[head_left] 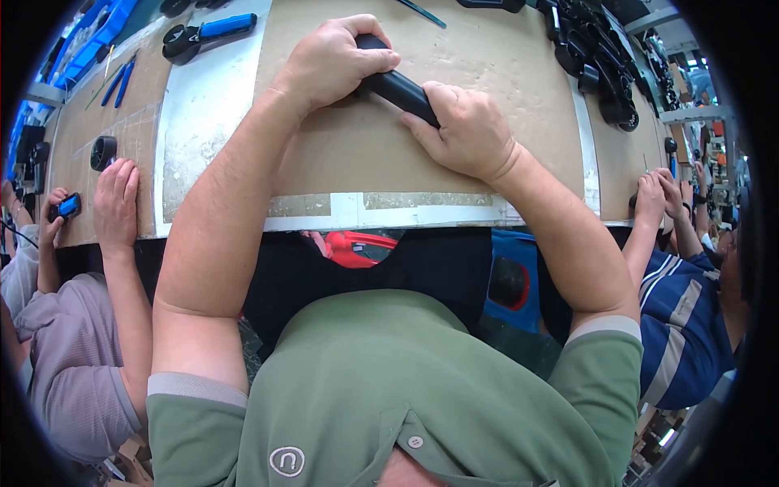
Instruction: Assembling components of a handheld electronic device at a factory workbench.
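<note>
A tube point(399, 91) is spanning the space between the left hand point(337, 61) and the right hand point(471, 130), over the worktop point(357, 158). A thin tool point(423, 13) is lying beyond the tube. A handheld device point(213, 34) is lying left of the left hand; pliers point(126, 79) are lying farther left. Parts point(604, 77) are lying piled beyond and right of the right hand.

The bar point(402, 93) at upper centre is black; the tabletop point(349, 162) beneath it is tan, edged with white strips point(346, 209). At lower centre, the green shirt point(365, 349) has grey sleeve bands point(606, 325). Far right, a navy shirt point(704, 325) carries white and grey stripes; far left, another shirt point(77, 333) is mauve. The upper-left tool point(213, 31) is black and bright blue.
</note>
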`<action>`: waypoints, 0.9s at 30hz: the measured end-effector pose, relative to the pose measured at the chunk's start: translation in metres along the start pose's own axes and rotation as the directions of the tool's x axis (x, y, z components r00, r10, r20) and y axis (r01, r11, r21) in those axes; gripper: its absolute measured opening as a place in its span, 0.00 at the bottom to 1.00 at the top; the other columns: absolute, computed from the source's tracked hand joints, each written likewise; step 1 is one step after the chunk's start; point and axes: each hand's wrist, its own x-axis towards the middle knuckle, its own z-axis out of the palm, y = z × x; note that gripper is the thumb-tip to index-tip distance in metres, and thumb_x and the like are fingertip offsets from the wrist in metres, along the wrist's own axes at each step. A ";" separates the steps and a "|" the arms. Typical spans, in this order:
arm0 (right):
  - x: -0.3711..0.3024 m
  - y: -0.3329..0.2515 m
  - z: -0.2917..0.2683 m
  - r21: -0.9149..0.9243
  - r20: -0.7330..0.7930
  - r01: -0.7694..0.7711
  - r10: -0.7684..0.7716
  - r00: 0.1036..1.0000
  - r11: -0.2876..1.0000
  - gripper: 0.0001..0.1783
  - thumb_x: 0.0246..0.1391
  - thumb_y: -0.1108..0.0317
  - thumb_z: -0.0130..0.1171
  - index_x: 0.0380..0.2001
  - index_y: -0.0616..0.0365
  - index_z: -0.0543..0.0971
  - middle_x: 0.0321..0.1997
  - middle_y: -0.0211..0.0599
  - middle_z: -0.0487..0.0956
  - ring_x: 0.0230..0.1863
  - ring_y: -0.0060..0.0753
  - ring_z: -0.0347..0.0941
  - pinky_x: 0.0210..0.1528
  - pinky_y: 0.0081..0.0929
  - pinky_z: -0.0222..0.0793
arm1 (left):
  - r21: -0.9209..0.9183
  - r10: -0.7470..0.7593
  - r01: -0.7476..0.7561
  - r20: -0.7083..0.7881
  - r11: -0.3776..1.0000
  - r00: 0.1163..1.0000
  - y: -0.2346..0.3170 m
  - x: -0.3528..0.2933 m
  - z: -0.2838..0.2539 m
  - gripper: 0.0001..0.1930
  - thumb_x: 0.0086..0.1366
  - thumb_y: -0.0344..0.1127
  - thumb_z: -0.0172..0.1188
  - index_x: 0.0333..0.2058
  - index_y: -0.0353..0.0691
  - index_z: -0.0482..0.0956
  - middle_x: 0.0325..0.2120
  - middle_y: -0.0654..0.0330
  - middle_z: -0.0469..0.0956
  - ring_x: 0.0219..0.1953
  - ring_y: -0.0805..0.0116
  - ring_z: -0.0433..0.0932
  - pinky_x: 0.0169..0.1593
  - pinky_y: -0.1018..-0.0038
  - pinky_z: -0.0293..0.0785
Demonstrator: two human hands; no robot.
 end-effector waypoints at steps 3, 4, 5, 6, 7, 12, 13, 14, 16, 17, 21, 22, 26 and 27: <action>-0.001 -0.002 0.001 -0.007 0.007 -0.037 0.037 0.999 0.999 0.12 0.62 0.62 0.67 0.41 0.59 0.81 0.29 0.40 0.83 0.28 0.45 0.80 0.35 0.38 0.78 | 0.035 0.067 -0.068 0.012 0.997 0.998 -0.003 0.002 0.002 0.11 0.68 0.43 0.71 0.41 0.44 0.87 0.30 0.62 0.81 0.29 0.71 0.77 0.37 0.78 0.77; 0.005 -0.004 0.000 -0.007 -0.003 -0.026 0.026 1.000 1.000 0.12 0.62 0.62 0.67 0.41 0.59 0.81 0.29 0.40 0.83 0.28 0.45 0.80 0.35 0.38 0.78 | 0.043 0.072 -0.072 0.001 0.996 0.997 -0.005 0.003 0.000 0.11 0.68 0.43 0.71 0.41 0.44 0.87 0.30 0.62 0.81 0.29 0.71 0.77 0.37 0.78 0.77; 0.013 -0.008 -0.001 0.019 0.012 -0.066 0.066 0.998 0.998 0.12 0.62 0.62 0.66 0.40 0.60 0.81 0.30 0.42 0.83 0.29 0.47 0.81 0.35 0.39 0.79 | 0.025 0.079 -0.079 -0.010 0.997 0.997 -0.008 0.004 -0.002 0.11 0.68 0.43 0.71 0.41 0.44 0.87 0.30 0.62 0.81 0.30 0.71 0.77 0.38 0.78 0.77; 0.016 -0.013 -0.003 0.040 0.029 -0.115 0.114 0.993 0.993 0.11 0.61 0.63 0.65 0.39 0.60 0.80 0.30 0.43 0.83 0.30 0.48 0.81 0.36 0.40 0.80 | 0.002 0.088 -0.088 -0.014 0.996 0.996 -0.011 0.002 -0.001 0.10 0.68 0.43 0.71 0.41 0.44 0.87 0.30 0.62 0.81 0.30 0.71 0.77 0.38 0.78 0.77; 0.019 -0.019 -0.005 0.062 0.048 -0.163 0.160 0.986 0.985 0.11 0.61 0.63 0.64 0.38 0.61 0.80 0.30 0.44 0.83 0.31 0.49 0.82 0.37 0.42 0.80 | -0.021 0.097 -0.097 -0.018 0.995 0.995 -0.013 0.000 0.000 0.10 0.68 0.42 0.71 0.41 0.44 0.87 0.30 0.62 0.81 0.30 0.72 0.77 0.39 0.78 0.77; 0.034 -0.023 0.001 0.224 0.179 -0.330 0.294 0.939 0.917 0.11 0.57 0.67 0.61 0.39 0.64 0.81 0.30 0.47 0.84 0.31 0.51 0.83 0.39 0.43 0.81 | -0.039 0.260 -0.265 -0.098 0.963 0.961 -0.019 -0.007 0.001 0.09 0.68 0.41 0.71 0.41 0.44 0.87 0.31 0.62 0.81 0.32 0.71 0.77 0.40 0.78 0.76; 0.035 -0.023 0.002 0.266 0.222 -0.373 0.320 0.921 0.889 0.11 0.57 0.68 0.60 0.40 0.65 0.81 0.30 0.48 0.84 0.31 0.52 0.82 0.39 0.43 0.81 | -0.038 0.308 -0.315 -0.120 0.948 0.944 -0.020 -0.008 0.002 0.09 0.68 0.41 0.71 0.41 0.44 0.87 0.31 0.62 0.81 0.32 0.71 0.77 0.41 0.78 0.76; 0.038 -0.024 0.001 0.265 0.219 -0.370 0.318 0.922 0.890 0.11 0.57 0.68 0.60 0.40 0.65 0.81 0.30 0.48 0.84 0.31 0.52 0.82 0.39 0.43 0.81 | -0.036 0.311 -0.317 -0.122 0.948 0.942 -0.020 -0.007 0.001 0.09 0.68 0.41 0.71 0.41 0.44 0.87 0.31 0.62 0.81 0.32 0.71 0.77 0.41 0.78 0.76; 0.042 -0.027 -0.005 0.263 0.305 -0.437 0.355 0.884 0.860 0.11 0.56 0.69 0.61 0.40 0.65 0.82 0.29 0.47 0.83 0.29 0.47 0.81 0.36 0.40 0.81 | -0.074 0.220 -0.225 -0.078 0.971 0.972 -0.019 -0.003 0.000 0.10 0.69 0.43 0.70 0.42 0.44 0.88 0.31 0.62 0.82 0.33 0.71 0.77 0.40 0.77 0.76; 0.043 -0.029 -0.009 0.259 0.347 -0.470 0.373 0.861 0.844 0.11 0.56 0.70 0.61 0.40 0.65 0.82 0.29 0.46 0.83 0.27 0.45 0.80 0.35 0.38 0.81 | -0.092 0.174 -0.178 -0.054 0.980 0.983 -0.018 -0.002 -0.001 0.11 0.70 0.44 0.70 0.43 0.44 0.88 0.31 0.62 0.82 0.33 0.71 0.77 0.40 0.77 0.76; 0.038 -0.027 -0.029 0.447 0.470 -0.643 0.448 0.761 0.622 0.09 0.55 0.71 0.63 0.39 0.65 0.82 0.25 0.42 0.80 0.21 0.36 0.76 0.27 0.32 0.75 | -0.297 0.168 -0.192 -0.106 0.935 0.980 -0.009 -0.007 0.006 0.15 0.72 0.48 0.67 0.45 0.43 0.89 0.31 0.61 0.82 0.32 0.70 0.78 0.39 0.78 0.76; 0.035 -0.026 -0.034 0.526 0.519 -0.694 0.461 0.720 0.492 0.08 0.55 0.72 0.64 0.37 0.64 0.81 0.24 0.40 0.79 0.19 0.33 0.73 0.24 0.30 0.72 | -0.385 0.177 -0.221 -0.146 0.896 0.973 -0.007 -0.008 0.009 0.16 0.73 0.50 0.66 0.45 0.43 0.90 0.32 0.61 0.82 0.32 0.70 0.78 0.39 0.78 0.76; 0.028 -0.032 -0.039 0.668 0.621 -0.730 0.431 0.655 0.146 0.07 0.55 0.73 0.66 0.35 0.63 0.81 0.22 0.37 0.78 0.15 0.25 0.68 0.18 0.23 0.65 | -0.432 0.087 -0.158 -0.179 0.888 0.980 -0.002 -0.013 0.009 0.20 0.76 0.53 0.62 0.48 0.43 0.90 0.32 0.60 0.82 0.32 0.70 0.78 0.39 0.79 0.76; 0.027 -0.034 -0.039 0.693 0.645 -0.720 0.412 0.644 0.040 0.06 0.55 0.73 0.67 0.35 0.63 0.81 0.22 0.36 0.78 0.14 0.23 0.67 0.17 0.21 0.62 | -0.415 0.039 -0.110 -0.176 0.903 0.984 -0.001 -0.014 0.008 0.21 0.76 0.54 0.61 0.48 0.43 0.90 0.32 0.60 0.83 0.33 0.70 0.79 0.39 0.79 0.76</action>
